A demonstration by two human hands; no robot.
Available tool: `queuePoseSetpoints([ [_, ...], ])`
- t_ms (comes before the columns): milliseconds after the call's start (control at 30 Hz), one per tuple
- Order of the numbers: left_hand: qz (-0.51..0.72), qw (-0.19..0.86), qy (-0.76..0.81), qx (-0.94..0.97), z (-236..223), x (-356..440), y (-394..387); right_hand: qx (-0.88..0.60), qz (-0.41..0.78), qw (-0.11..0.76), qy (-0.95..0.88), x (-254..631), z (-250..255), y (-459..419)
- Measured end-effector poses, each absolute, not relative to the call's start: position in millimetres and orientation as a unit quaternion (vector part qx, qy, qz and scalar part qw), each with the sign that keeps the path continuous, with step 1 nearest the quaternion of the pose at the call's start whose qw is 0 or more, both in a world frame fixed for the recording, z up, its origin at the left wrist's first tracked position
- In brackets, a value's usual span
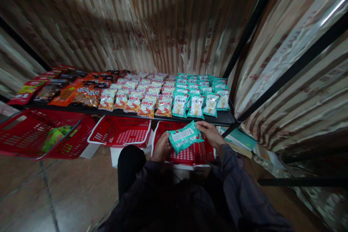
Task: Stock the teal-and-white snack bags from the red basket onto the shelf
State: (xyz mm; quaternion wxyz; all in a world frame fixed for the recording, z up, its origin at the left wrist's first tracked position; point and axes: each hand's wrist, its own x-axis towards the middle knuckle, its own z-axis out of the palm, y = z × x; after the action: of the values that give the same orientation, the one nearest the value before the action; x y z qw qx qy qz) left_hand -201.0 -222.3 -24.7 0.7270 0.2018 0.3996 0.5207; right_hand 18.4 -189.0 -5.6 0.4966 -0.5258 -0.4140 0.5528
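Between both hands I hold a teal snack bag [185,137], its printed back side facing up. My left hand [162,147] grips its left end, and my right hand [210,133] pinches the upper right corner. Beneath the bag is a red plastic basket [199,155] with a white rim. Just beyond, on a black shelf [225,116], several rows of matching teal-and-white bags [195,105] stand at the right. Red-and-white snack bags [148,106] fill the shelf's middle.
Orange bags [65,92] and red packets [27,90] lie on the shelf's left part. A second red basket [122,132] stands left of mine; a larger one [16,134] holds green packets [56,137]. Black frame posts [250,25] and striped curtains [152,18] enclose the shelf.
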Motion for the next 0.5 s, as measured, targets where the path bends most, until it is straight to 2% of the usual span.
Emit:
queuePoseSetpoints([
  [200,0.507,0.687,0.430,0.295,-29.1,-197.4,-227.0,-0.552,0.526,0.464,-0.451,19.2,6.8,-173.6],
  [500,0.547,0.677,0.420,0.257,-22.2,-185.4,-236.1,-0.558,0.456,0.488,-0.492,16.7,3.7,-164.4],
])
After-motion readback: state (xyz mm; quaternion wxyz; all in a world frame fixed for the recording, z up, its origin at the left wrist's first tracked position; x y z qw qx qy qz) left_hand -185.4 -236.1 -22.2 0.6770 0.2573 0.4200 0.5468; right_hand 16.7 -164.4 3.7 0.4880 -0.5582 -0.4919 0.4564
